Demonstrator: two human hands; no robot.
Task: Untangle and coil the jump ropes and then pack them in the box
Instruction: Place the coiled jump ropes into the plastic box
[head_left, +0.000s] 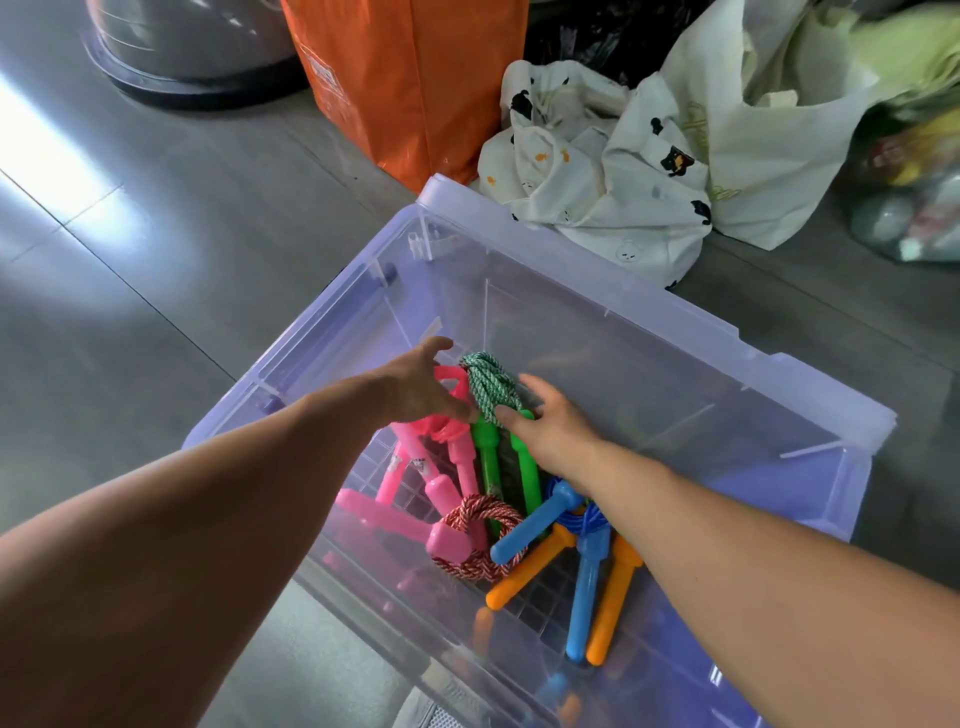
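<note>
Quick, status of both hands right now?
Left hand: open, fingertips at the green rope.
Right hand: open, fingers touching the green rope.

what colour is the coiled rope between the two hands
The coiled rope is green flecked with white; head view.

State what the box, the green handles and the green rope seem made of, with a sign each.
Box: translucent plastic, probably; floor shows through its walls. Green handles: smooth moulded plastic, by their shine. Green rope: braided fibre cord, kind unclear; green-white strands show.
</note>
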